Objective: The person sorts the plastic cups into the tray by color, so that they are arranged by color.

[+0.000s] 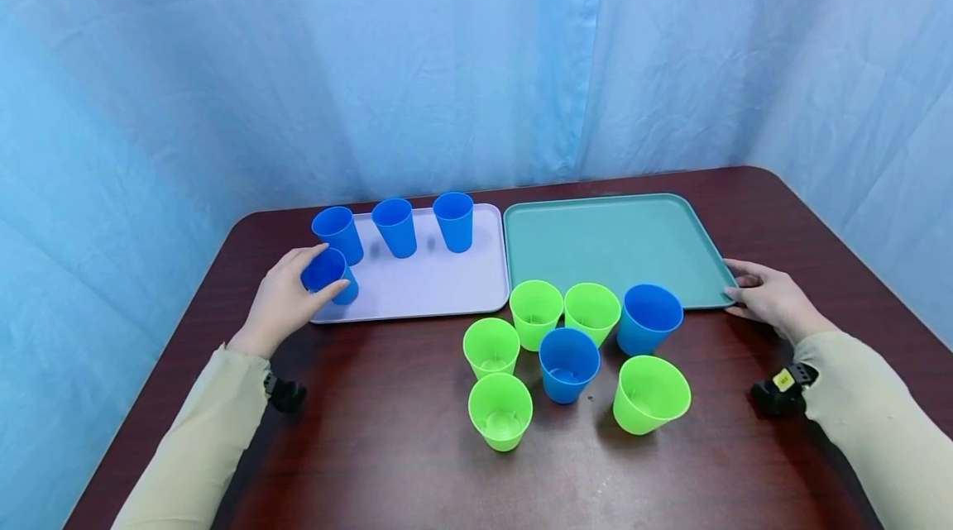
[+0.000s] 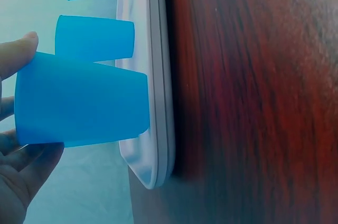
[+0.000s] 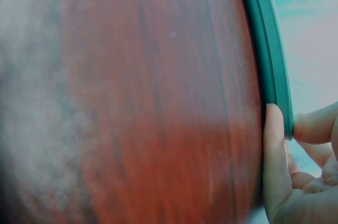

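My left hand (image 1: 286,294) grips a blue cup (image 2: 84,102) near its rim, between thumb and fingers. That cup is upright over the front left corner of the lavender tray (image 1: 432,290); I cannot tell whether its base touches the tray. Three more blue cups stand along the tray's back part, one of them (image 1: 395,228) in the middle. At the far right, my right hand (image 1: 770,294) pinches the front right corner of a green tray (image 1: 610,245). In the right wrist view, the green tray's edge (image 3: 272,55) lies between the thumb and a finger.
In front of the trays stand several light green cups, among them one at the front (image 1: 500,413) and one at the right (image 1: 650,396). Two blue cups, one central (image 1: 569,365) and one near the green tray (image 1: 648,319), stand among them. Blue curtains surround the dark wooden table (image 1: 372,431).
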A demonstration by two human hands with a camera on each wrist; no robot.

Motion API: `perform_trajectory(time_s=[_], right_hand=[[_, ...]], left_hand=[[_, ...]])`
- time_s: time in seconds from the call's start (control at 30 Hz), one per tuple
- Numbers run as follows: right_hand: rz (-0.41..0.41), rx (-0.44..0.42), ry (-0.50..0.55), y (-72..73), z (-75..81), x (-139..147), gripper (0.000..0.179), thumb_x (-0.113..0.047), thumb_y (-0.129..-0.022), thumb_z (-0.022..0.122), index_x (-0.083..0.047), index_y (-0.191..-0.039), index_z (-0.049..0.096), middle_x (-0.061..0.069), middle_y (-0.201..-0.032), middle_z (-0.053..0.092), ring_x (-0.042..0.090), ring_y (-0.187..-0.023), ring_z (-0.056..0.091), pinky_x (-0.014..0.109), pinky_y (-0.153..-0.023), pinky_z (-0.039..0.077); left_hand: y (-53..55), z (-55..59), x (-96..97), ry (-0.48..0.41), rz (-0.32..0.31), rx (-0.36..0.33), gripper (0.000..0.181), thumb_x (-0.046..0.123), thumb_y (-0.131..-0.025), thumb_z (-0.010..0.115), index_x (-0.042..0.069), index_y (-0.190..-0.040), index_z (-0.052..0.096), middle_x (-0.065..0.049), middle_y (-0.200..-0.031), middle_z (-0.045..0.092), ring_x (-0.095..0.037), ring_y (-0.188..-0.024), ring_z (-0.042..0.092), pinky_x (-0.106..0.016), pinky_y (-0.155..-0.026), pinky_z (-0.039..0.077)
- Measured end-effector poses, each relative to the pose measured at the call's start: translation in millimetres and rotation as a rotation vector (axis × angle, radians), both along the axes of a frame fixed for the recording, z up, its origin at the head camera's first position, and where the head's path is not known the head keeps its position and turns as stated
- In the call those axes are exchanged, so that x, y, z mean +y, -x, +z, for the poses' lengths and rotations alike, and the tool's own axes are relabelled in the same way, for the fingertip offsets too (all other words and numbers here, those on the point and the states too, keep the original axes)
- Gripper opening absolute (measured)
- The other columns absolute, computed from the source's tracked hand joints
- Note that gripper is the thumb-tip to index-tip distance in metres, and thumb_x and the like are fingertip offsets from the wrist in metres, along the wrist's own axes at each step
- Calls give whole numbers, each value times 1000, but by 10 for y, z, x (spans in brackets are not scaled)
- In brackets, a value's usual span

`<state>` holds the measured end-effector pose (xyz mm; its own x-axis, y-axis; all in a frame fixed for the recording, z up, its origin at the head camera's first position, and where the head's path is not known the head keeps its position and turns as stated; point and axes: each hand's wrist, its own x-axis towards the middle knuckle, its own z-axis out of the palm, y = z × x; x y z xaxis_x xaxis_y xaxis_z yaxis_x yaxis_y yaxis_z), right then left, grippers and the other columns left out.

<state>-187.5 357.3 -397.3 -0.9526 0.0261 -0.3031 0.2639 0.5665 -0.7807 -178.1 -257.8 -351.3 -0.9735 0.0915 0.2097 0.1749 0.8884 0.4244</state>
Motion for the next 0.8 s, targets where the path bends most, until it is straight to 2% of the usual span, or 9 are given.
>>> perform_trajectory(time_s=[0.43,0.8], right_hand=[[-3,7,-8,-5,-8,6,60,-8,-99,45,1,-149,14,36,-128,30,-6,-73,54,21,-69,56],[12,1,-4,-11,19,2,59,-8,-99,44,2,-149,13,36,-128,30,-5,-74,55,22,-70,56]], left_hand=[[129,-5,-53,-16,64,-113,74,45,-89,61,1,-143,37,-28,-139,42,-47,-126,41,-62,-99,37],[173,2,-64,8,61,-139,77,49,-88,60,0,-143,35,-28,-139,41,-47,-126,41,-62,-99,38]])
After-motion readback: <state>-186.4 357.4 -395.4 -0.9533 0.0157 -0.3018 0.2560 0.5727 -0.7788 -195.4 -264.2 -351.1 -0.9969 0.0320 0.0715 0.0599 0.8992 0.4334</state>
